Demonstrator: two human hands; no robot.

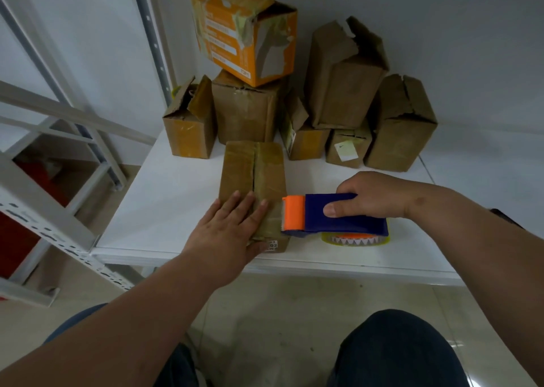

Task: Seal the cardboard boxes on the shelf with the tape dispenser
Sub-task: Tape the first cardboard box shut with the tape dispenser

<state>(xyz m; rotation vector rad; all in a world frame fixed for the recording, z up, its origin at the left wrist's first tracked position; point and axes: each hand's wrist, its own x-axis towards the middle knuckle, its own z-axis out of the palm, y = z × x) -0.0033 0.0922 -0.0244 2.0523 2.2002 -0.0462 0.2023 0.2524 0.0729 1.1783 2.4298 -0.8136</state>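
A brown cardboard box (253, 168) lies flat near the front edge of the white shelf (164, 198), its top flaps meeting along a dark centre seam. My left hand (226, 233) presses flat on the box's near end with straight fingers. My right hand (374, 195) grips the blue tape dispenser (344, 219). The dispenser's orange head (293, 213) touches the box's near right edge. A clear tape roll (356, 239) sits under the dispenser body.
Several more brown boxes (347, 77) with torn or open flaps are stacked at the back of the shelf, with an orange box (244, 30) on top. A grey metal upright (153, 33) stands at the left. Below are the tiled floor and my knees.
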